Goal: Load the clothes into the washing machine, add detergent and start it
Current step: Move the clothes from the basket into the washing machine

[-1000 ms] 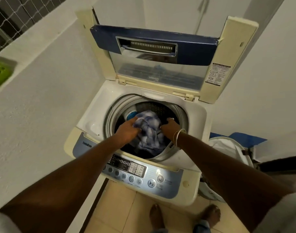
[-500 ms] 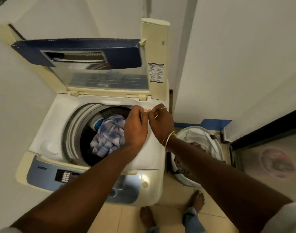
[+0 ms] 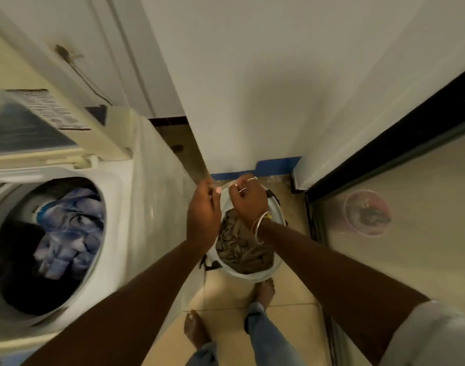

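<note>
While the cream-and-white top-loading washing machine [image 3: 136, 207] stands at the left with its clear lid [image 3: 28, 122] tipped up, a blue-and-white patterned cloth [image 3: 67, 228] lies crumpled in its dark drum. Into the middle now: the left hand [image 3: 202, 217] hovers beside the machine's flank, fingers curled in, over the rim of a round white laundry basket [image 3: 252, 276] on the tan tiled floor [image 3: 226, 326]. Crumpled brown clothes [image 3: 239, 247] fill it. The right hand [image 3: 248, 200], with rings and thin silver bangles [image 3: 260, 228], hangs above the basket too, fingers curled. Whether either hand pinches anything is too blurred to tell. Far right, a blurred pink round shape [image 3: 367, 212].
</note>
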